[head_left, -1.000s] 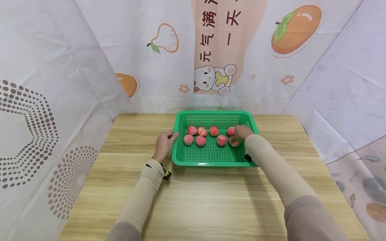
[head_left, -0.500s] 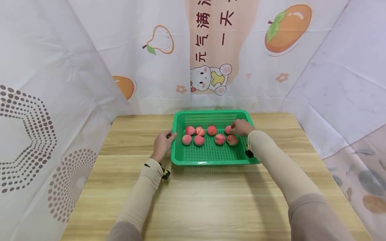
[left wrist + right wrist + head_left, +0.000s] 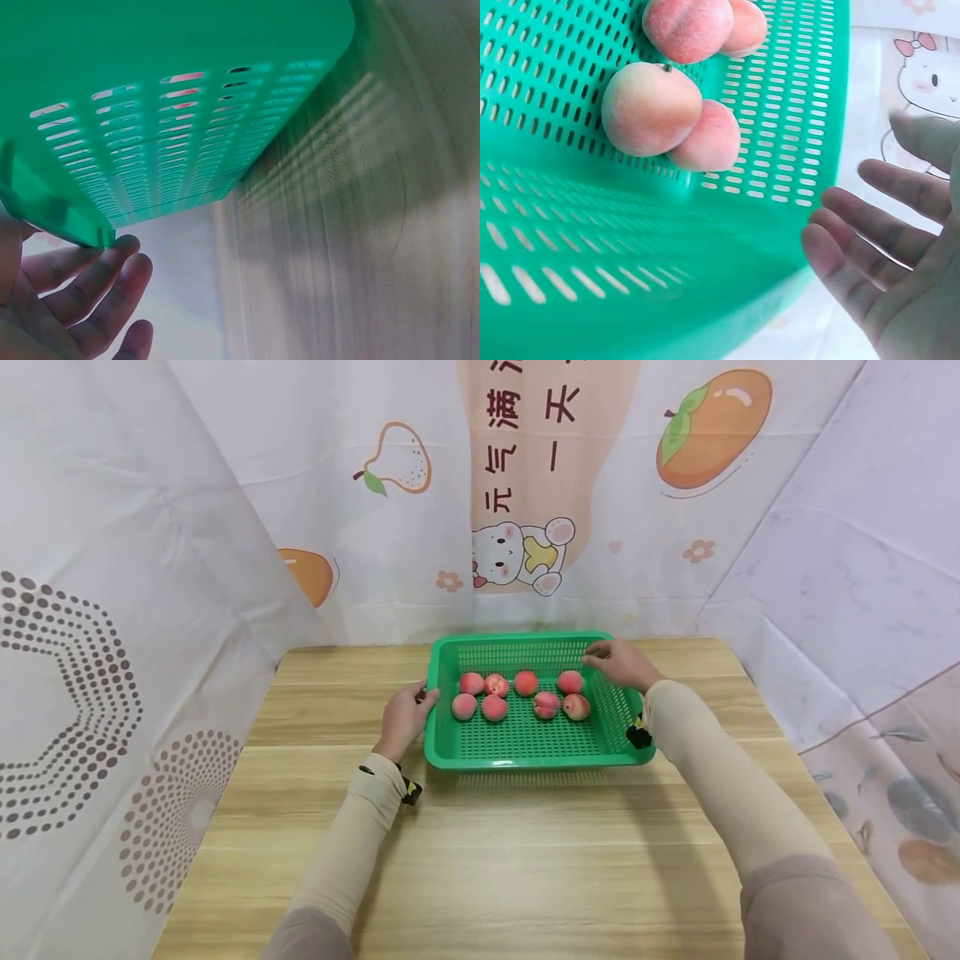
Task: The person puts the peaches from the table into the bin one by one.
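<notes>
A green perforated plastic basket [image 3: 540, 763] stands on the wooden table, with several red-pink peaches [image 3: 576, 707] lying in two loose rows on its floor. At its left end my left hand [image 3: 403, 720] grips the rim, thumb above and fingers beneath; the left wrist view shows the fingers [image 3: 90, 296] at the underside of the rim. My right hand [image 3: 626, 665] hovers by the back right corner, its fingers loosely extended and holding nothing. In the right wrist view, a pale peach [image 3: 651, 109] lies against a pinker one [image 3: 707, 137], both apart from the right hand [image 3: 900, 247].
The wooden table [image 3: 480, 860] stretches around the basket towards the front. Behind it hangs a white printed curtain [image 3: 420, 535] with fruit drawings, and further white cloth [image 3: 840, 560] closes off the right side. A small black wrist camera [image 3: 639, 735] overlaps the basket's right edge.
My right hand has let go of the front right peach, passed over the one behind it, and lifted away to the right and back. The left hand stays at the rim.
</notes>
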A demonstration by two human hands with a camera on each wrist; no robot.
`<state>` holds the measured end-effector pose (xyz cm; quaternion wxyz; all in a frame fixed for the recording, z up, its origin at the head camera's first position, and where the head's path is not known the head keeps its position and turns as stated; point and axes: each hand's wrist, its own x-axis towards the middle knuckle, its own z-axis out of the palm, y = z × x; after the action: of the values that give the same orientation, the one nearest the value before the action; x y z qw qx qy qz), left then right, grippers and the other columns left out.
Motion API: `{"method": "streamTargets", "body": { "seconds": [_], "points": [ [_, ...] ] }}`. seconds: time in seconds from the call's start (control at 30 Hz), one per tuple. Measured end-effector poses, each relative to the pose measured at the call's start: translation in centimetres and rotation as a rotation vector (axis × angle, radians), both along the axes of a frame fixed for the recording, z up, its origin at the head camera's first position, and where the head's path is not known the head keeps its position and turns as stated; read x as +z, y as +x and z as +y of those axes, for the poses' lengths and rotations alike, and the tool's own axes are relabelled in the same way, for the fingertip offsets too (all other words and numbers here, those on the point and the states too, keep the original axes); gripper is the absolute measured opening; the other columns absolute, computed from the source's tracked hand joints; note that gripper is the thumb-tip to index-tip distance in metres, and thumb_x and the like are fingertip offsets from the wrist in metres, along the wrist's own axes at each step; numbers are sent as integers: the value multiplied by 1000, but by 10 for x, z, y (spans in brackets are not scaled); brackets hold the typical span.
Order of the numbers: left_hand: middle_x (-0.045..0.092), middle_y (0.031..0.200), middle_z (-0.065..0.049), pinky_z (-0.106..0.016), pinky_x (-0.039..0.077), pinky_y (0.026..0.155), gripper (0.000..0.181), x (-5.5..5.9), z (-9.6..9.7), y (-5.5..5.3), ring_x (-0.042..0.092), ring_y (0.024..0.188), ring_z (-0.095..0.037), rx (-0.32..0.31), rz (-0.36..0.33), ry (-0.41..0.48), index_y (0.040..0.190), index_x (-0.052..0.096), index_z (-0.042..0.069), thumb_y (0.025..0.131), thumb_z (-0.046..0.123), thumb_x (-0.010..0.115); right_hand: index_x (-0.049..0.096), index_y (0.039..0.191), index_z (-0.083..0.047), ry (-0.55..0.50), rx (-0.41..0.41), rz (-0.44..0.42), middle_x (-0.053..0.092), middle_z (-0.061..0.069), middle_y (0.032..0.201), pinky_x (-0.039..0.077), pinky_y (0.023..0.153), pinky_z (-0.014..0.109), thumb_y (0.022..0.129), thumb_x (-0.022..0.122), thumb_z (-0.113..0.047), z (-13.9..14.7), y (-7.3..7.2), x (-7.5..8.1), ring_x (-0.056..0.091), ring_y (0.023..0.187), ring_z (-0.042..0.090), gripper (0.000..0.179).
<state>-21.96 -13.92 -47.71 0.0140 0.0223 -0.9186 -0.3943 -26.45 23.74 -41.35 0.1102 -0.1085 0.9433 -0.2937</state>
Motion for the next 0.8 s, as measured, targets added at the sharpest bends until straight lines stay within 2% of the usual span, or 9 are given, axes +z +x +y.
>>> {"method": "streamTargets", "body": {
  "seconds": [0.13,0.27,0.57,0.8],
  "points": [
    [69,115,-13,-43,51,88,49,1,1,-1,64,104,-28,-13,1,-5,139,54,8,100,37,53,44,143,0,-21,-32,82,51,28,137,43,96,58,106,39,-29,6,6,3,50,122,43,48],
    [69,116,-14,-43,51,90,51,2,0,-3,64,107,-28,-18,-6,-7,139,53,6,100,38,53,40,145,0,-23,-44,151,49,29,138,40,99,60,105,40,-31,12,12,3,47,124,45,51],
    [69,118,-14,-44,51,91,50,0,0,-7,64,108,-29,-24,-3,-14,139,54,7,99,38,53,38,147,1,-2,-122,226,35,29,150,26,111,63,104,42,-36,31,18,-6,31,139,48,56],
    [68,118,-14,-45,50,91,49,2,0,-7,64,108,-29,-26,1,-19,138,54,6,99,36,54,33,150,-3,18,-155,248,30,29,153,24,112,64,104,40,-42,36,24,-6,27,141,49,61]
  ]
}}
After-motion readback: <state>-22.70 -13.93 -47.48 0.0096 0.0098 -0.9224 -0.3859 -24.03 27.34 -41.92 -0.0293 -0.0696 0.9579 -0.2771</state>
